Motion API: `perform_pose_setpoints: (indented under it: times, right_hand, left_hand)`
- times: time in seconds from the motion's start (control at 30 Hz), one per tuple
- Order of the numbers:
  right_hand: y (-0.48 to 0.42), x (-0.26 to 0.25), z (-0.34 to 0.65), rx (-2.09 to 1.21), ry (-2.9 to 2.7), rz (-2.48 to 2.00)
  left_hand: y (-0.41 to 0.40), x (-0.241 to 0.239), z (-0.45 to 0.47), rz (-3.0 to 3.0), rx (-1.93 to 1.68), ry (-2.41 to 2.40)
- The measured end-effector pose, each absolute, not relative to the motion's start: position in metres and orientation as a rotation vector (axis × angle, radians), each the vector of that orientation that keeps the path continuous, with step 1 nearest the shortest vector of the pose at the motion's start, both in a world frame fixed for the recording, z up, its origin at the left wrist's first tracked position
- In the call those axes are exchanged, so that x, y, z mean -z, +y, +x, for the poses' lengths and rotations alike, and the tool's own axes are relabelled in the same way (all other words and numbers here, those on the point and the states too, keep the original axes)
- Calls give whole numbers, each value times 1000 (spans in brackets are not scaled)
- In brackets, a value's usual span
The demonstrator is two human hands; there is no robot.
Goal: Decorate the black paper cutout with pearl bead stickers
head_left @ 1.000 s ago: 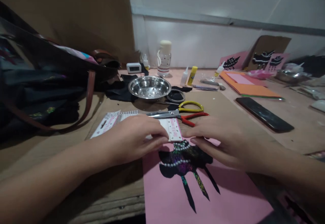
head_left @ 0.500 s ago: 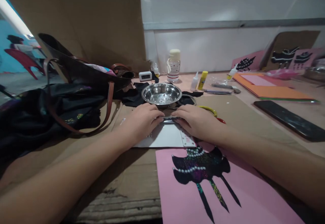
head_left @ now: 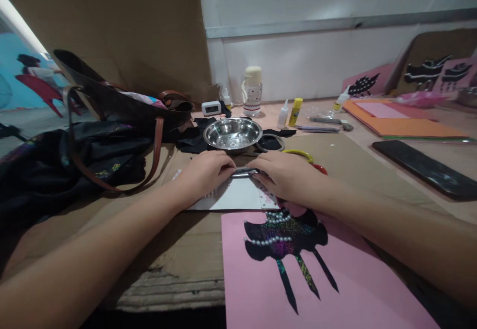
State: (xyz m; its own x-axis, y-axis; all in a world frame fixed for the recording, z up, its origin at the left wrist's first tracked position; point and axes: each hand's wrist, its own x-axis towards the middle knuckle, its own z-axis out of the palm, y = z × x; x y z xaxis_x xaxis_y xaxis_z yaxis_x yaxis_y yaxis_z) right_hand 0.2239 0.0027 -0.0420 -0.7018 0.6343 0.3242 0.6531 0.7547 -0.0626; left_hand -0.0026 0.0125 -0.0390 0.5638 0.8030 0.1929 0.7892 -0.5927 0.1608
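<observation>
My left hand [head_left: 205, 172] and my right hand [head_left: 286, 176] rest side by side on a white sheet of stick-on pearls [head_left: 238, 200], fingers curled down at its far edge; what they pinch there is hidden. Just past the fingertips lie scissors [head_left: 311, 162] with yellow and red handles, mostly covered by my right hand. A pink card [head_left: 261, 289] lies below the sheet and bears a black glittery bird cut-out [head_left: 285, 242] trimmed with rows of pearls.
A steel bowl [head_left: 233, 133] stands just beyond my hands. A dark bag with brown straps [head_left: 93, 135] fills the left. Glue bottles [head_left: 290, 112], a small jar [head_left: 252, 91], a clock [head_left: 211, 107], orange paper [head_left: 402, 125] and a black phone [head_left: 425, 169] lie at the back and right.
Both hands moved from the near edge of the pearl sheet to its far edge, beside the scissors. The view rose and swung left, then steadied.
</observation>
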Motion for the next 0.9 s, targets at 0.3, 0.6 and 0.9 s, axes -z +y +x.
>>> perform_pose_setpoints:
  times: [0.3,0.6,0.9]
  right_hand:
    - [-1,38,228,-64,-2364,-929]
    - [-20,24,218,-559,-2096,-914]
    - [-22,24,218,-805,-2015,-972]
  left_hand:
    - [-6,32,2,2376,-891,1402]
    - [-30,28,13,2217,-912,1219]
    - [-31,33,13,2297,-854,1154]
